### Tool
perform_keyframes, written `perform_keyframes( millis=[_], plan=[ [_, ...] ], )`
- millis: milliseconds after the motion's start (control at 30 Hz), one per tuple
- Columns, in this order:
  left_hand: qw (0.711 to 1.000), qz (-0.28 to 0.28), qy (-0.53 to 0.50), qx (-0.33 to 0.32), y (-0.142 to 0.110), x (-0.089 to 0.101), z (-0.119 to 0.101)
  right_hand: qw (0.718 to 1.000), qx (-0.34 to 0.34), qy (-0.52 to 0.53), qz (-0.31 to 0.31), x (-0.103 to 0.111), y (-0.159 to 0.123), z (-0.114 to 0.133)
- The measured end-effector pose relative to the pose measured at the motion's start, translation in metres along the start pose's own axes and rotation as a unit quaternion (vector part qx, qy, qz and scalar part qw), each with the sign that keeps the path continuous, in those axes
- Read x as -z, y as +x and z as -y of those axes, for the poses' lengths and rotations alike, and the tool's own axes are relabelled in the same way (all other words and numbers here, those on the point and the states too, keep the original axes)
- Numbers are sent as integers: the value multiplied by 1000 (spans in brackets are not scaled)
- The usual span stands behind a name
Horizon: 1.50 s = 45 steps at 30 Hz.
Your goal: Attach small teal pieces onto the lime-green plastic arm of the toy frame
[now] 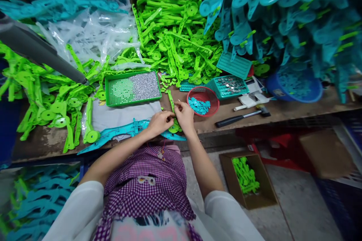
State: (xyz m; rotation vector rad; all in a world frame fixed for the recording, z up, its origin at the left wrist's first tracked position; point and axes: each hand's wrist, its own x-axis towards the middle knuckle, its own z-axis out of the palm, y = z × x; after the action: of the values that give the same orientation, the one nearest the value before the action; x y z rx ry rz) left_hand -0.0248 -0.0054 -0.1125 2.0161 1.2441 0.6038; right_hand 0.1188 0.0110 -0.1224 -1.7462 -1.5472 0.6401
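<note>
My left hand [158,122] and my right hand [185,116] meet at the front edge of the wooden workbench [283,109]. Both are closed in a pinch on a bright green plastic arm piece [171,99] that lies over a long teal plastic piece [118,131]. The teal piece stretches to the left across a grey cloth [118,115]. The fingertips cover the joint where the green and teal parts meet, so what sits between them is hidden.
A green tray [132,87] holds small silver parts. A red basket [203,101] holds teal caps; a teal basket [228,86] holds metal discs. A hammer [243,116] lies right. Green and teal part heaps fill the back. A cardboard box [249,180] stands on the floor.
</note>
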Motion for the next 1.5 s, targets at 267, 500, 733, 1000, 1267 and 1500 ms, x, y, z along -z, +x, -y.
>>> perform_keyframes(
  millis=[267,500,733,1000,1267,1500],
  plan=[
    [1000,13,22,0,0,1,-2,997,40,-69,-12,-2,-1,2],
    [998,27,48,6,0,3,-6,995,28,-96,18,1,0,4],
    [998,24,53,2,1,3,-5,996,17,-83,29,0,0,0],
    [999,-2,-8,51,1,2,-5,993,15,37,108,10,4,-14],
    [997,-17,-13,68,2,3,-6,991,-11,101,86,21,-18,-12],
    [997,-11,-19,74,2,5,-7,997,5,48,56,24,-33,-8]
  ],
)
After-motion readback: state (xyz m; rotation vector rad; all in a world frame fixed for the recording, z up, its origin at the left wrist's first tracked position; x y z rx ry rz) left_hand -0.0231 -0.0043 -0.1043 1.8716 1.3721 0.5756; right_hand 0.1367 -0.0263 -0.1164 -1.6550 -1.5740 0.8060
